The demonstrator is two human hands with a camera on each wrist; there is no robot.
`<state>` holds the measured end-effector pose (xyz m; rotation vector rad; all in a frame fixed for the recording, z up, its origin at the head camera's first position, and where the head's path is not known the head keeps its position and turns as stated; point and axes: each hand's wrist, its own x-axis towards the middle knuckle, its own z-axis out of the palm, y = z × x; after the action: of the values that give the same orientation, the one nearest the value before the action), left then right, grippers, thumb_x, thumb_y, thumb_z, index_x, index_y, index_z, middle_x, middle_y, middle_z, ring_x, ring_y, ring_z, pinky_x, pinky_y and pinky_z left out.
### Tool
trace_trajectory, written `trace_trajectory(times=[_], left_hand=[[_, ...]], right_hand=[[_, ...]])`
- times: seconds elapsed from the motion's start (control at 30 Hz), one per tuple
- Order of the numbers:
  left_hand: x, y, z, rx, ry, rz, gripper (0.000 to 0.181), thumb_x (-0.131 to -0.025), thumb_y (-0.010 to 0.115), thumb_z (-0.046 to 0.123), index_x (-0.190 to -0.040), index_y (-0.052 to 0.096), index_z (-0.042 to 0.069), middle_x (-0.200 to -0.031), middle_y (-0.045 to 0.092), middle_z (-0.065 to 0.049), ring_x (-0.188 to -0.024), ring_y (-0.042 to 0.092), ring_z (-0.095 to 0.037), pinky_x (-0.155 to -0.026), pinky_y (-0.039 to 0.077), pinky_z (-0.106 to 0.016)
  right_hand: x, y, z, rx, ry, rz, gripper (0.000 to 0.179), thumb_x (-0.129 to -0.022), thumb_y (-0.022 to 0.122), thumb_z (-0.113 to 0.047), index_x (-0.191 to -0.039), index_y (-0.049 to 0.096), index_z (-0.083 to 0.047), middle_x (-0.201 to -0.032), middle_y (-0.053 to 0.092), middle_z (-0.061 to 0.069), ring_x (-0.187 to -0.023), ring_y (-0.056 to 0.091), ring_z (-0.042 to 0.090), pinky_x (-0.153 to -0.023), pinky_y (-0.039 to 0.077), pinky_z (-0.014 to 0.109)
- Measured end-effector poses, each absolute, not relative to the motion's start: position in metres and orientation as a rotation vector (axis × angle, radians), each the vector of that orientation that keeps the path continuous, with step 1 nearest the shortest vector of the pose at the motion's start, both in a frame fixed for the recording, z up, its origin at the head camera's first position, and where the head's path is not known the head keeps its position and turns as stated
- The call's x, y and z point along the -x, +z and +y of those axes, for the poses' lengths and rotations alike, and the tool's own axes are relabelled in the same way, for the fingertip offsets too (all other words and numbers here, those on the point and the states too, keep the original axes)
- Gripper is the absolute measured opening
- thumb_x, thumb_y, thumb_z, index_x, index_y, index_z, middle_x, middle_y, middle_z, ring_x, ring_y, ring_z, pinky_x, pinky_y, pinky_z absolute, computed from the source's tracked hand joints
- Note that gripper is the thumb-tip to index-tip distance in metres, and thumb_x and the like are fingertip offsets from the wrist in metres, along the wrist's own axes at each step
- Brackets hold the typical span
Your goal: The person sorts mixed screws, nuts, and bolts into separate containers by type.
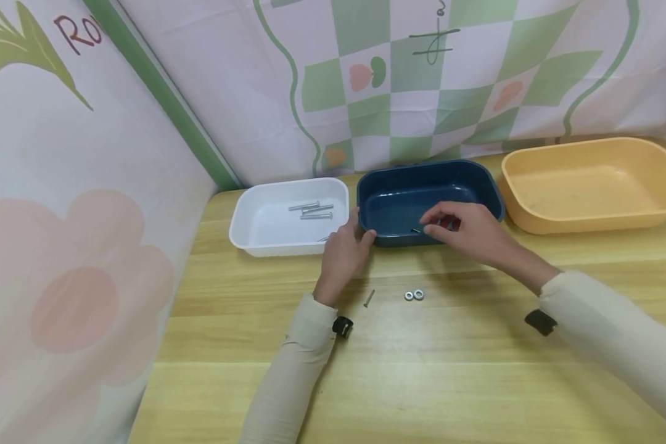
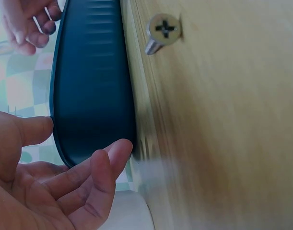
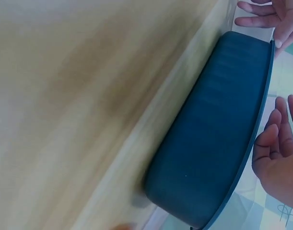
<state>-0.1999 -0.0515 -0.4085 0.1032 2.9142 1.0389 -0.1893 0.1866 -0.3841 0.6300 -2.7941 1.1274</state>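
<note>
My left hand (image 1: 344,250) is at the left end of the dark blue bin (image 1: 385,239), thumb at its rim and fingers loosely bent beside its end wall. Over the front of this bin hovers my right hand (image 1: 466,231), its fingers relaxed and nothing visible between them in the right wrist view. A small dark screw (image 1: 415,230) shows just beside its fingertips, inside the bin. On the table in front lie a cross-head countersunk screw (image 1: 369,298) and two small metal rings (image 1: 414,295), side by side.
Left of the blue bin stands a white bin (image 1: 250,231) with several long bolts (image 1: 316,209) in it. A larger yellow bin (image 1: 594,225) stands to the right. Behind the row of bins hangs a checked cloth (image 1: 416,117), and a printed panel (image 1: 72,277) borders the table on the left.
</note>
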Motion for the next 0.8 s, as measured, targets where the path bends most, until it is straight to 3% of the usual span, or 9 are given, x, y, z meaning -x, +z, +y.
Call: trace_trajectory(times=[0.27, 0.53, 0.8], left_hand=[[0.201, -0.409, -0.052, -0.126, 1.027, 2.929, 0.061, -0.101, 0.061, 0.031, -0.154, 0.04, 0.01, -0.137, 0.059, -0.016, -0.117, 0.06, -0.034, -0.097, 0.048, -0.046], [0.202, -0.409, -0.052, -0.112, 1.01, 2.936, 0.061, -0.101, 0.061, 0.032, -0.154, 0.04, 0.011, -0.134, 0.061, -0.017, -0.114, 0.062, -0.033, -0.095, 0.049, -0.046], [0.202, -0.41, -0.051, -0.096, 1.009, 2.937, 0.061, -0.101, 0.062, 0.032, -0.154, 0.041, 0.012, -0.136, 0.06, -0.017, -0.117, 0.06, -0.034, -0.097, 0.048, -0.046]], right_hand=[[0.176, -0.39, 0.187, -0.794, 1.167, -2.778, 0.012, -0.096, 0.07, -0.016, -0.106, 0.074, -0.012, -0.094, 0.069, -0.005, -0.08, 0.058, 0.013, -0.068, 0.048, 0.022], [0.172, -0.402, 0.179, -0.841, 1.209, -2.805, 0.011, -0.095, 0.07, -0.012, -0.104, 0.074, -0.01, -0.087, 0.068, -0.007, -0.078, 0.058, 0.013, -0.067, 0.048, 0.026], [0.171, -0.414, 0.17, -0.924, 1.219, -2.833, 0.012, -0.093, 0.072, -0.01, -0.105, 0.074, -0.008, -0.093, 0.069, -0.007, -0.079, 0.059, 0.012, -0.069, 0.051, 0.028]])
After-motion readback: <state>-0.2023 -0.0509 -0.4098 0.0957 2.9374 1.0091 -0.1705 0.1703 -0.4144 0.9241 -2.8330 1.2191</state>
